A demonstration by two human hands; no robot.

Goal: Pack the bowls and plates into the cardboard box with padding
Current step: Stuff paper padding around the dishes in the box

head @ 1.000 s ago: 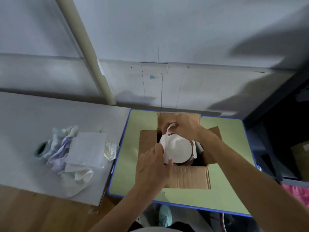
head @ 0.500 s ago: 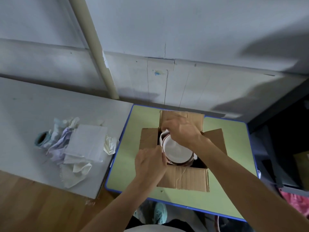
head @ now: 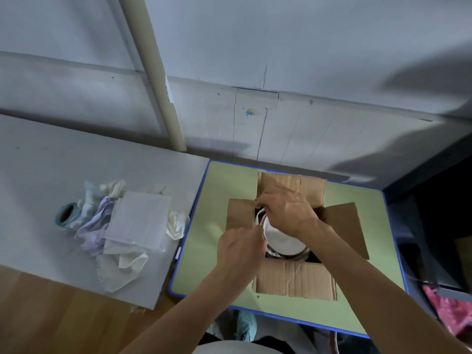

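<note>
An open cardboard box (head: 293, 279) with its flaps spread stands on a green table (head: 204, 226). Inside it lies a white dish (head: 283, 242) on darker dishes, with a strip of white padding (head: 259, 215) curling along its left rim. My right hand (head: 288, 213) reaches into the box from above and pinches the padding at the dish's far-left edge. My left hand (head: 240, 249) hovers at the box's left side, its fingers pinching the padding beside the dish.
A pile of crumpled paper and cloth padding (head: 127, 226) lies on the grey table (head: 51, 162) to the left, with a roll of tape (head: 65, 215) beside it. A pale pipe (head: 158, 85) runs up the wall. Dark shelving (head: 439, 213) stands at the right.
The white padding, held up beside the dish earlier, has been pushed down along its left rim. My right hand moved down over the dish and my left hand stayed at the box's left side.
</note>
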